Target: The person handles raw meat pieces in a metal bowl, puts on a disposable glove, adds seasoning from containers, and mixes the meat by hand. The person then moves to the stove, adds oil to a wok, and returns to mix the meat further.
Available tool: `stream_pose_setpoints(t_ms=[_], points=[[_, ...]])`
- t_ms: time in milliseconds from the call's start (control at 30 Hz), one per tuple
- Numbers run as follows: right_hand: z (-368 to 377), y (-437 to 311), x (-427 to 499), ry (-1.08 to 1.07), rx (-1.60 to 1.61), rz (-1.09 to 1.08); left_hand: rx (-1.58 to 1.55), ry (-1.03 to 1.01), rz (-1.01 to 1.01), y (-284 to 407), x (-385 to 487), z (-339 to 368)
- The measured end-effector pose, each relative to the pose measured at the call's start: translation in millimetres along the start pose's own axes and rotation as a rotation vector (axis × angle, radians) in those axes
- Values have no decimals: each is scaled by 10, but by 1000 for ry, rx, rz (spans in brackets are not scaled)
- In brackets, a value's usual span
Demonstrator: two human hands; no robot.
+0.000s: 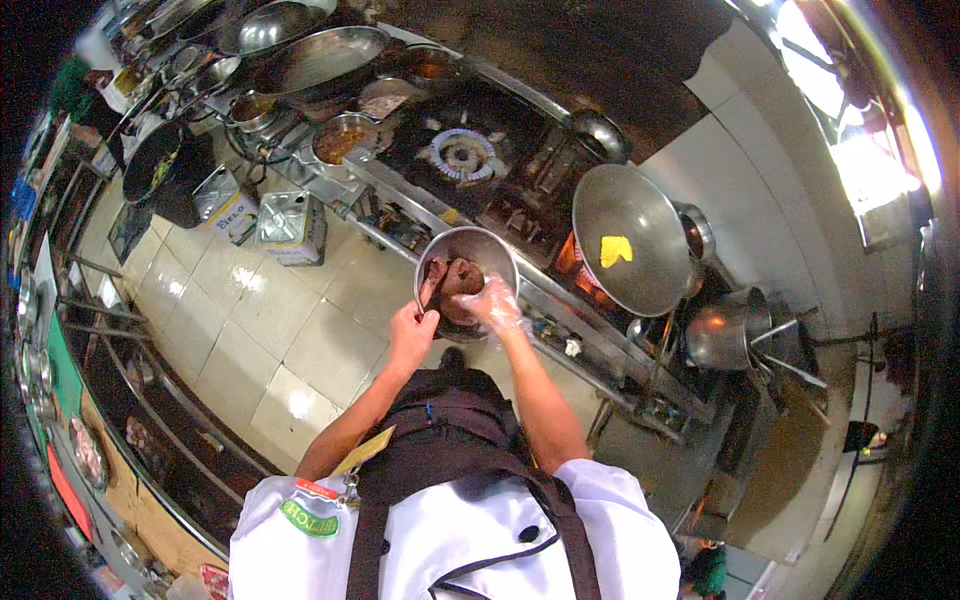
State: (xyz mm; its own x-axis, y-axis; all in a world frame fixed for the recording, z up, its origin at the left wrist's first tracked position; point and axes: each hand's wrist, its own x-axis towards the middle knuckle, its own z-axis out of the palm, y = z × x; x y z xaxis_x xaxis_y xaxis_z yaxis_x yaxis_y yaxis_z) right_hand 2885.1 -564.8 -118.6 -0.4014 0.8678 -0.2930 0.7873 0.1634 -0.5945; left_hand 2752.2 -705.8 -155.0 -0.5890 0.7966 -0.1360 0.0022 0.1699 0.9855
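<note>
A round stainless steel bowl [466, 234] is held in front of my apron at the stove's front edge. Dark reddish-brown pieces, apparently raw meat [463, 279], lie inside it. My left hand [414, 330] is bare and grips the bowl's near left rim. Inside the bowl, my right hand [495, 304] wears a clear plastic glove, and its fingers close on the right side of a large piece. Some of its fingertips are hidden by the meat.
Right of the bowl, a large wok [637, 202] holding a yellow piece sits over orange flames. A gas burner [465, 155] lies ahead. Farther right is a steel pot [724, 330] with utensils. Metal cans [289, 225] stand on the tiled floor [300, 337]; a sauce pot [341, 142] is on the stove.
</note>
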Motion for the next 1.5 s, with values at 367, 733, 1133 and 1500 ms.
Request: stream_pose_setpoints(t_ms=[367, 733, 1133, 1500], points=[[-251, 130, -169, 143, 13, -91, -111, -109, -56, 94, 62, 349], [-2232, 598, 49, 285, 190, -95, -23, -206, 93, 421, 529, 990], [-2963, 2477, 1468, 170, -23, 67, -144, -147, -180, 285, 250, 724], [-2456, 2816, 1715, 261, -605, -85, -142, -130, -299, 239, 123, 598]])
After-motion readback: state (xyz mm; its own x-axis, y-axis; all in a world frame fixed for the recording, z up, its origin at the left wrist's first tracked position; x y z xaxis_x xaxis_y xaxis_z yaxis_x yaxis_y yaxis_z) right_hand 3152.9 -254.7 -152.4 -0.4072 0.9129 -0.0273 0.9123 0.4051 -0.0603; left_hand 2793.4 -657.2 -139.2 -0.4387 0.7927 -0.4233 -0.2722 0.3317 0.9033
